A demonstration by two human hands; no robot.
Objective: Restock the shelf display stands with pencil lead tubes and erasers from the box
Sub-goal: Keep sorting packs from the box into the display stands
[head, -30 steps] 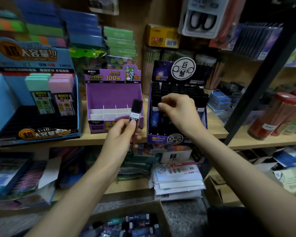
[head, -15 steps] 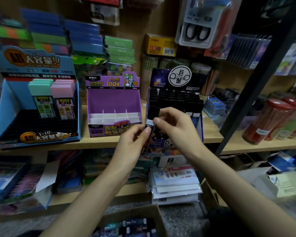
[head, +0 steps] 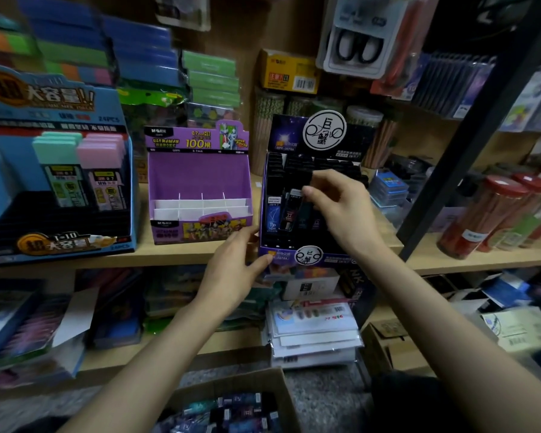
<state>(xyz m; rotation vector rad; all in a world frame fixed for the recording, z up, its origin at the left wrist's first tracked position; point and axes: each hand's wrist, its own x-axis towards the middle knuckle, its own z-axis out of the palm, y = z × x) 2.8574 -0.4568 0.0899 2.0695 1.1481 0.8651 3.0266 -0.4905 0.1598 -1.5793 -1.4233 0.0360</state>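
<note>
Pencil lead tube (head: 290,215), dark plastic with black cap, is no longer sitting in the left hand (head: 233,273): the right hand (head: 344,214) is pinching its top between thumb and forefinger, tilting it into the navy cardboard display stand (head: 310,259) at front-left. Left fingers, loosely spread, are touching that stand's front corner; one tube held, three stands showing.

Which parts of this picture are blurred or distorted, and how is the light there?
Head view: light dim and even; stacked packs upper left and cardboard box below are motion-smeared; purple stand print reads sharply; wide lens makes the black post lean.
</note>
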